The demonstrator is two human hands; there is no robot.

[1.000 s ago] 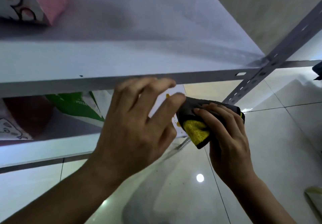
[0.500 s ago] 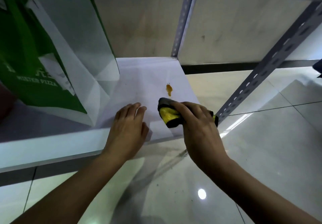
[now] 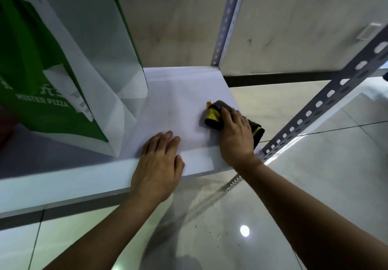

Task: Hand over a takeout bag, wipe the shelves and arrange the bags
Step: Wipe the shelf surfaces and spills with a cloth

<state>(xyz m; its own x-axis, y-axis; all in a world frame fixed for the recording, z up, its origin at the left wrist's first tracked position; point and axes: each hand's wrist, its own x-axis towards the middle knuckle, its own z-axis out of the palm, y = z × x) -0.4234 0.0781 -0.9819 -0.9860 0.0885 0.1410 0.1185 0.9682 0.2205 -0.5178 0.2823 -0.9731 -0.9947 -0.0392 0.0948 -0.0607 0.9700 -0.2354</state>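
Note:
A white shelf board (image 3: 178, 106) runs across the view. My right hand (image 3: 235, 137) presses a folded dark and yellow cloth (image 3: 214, 115) onto the board near its right end. The cloth's front tip covers most of a small orange stain (image 3: 208, 102). My left hand (image 3: 159, 164) lies flat on the shelf's front edge with its fingers straight. A green and white takeout bag (image 3: 52, 85) marked "Mister Pizza" stands on the shelf to the left of both hands.
Perforated grey metal uprights stand at the back (image 3: 227, 18) and at the front right (image 3: 327, 97) of the shelf. A beige wall (image 3: 294, 28) is behind. Glossy floor tiles (image 3: 231, 227) lie below the shelf.
The view dropped from the upper shelf to this lower one. My right hand slid the cloth forward onto the orange stain. My left hand went from the upper shelf's rail to this shelf's edge.

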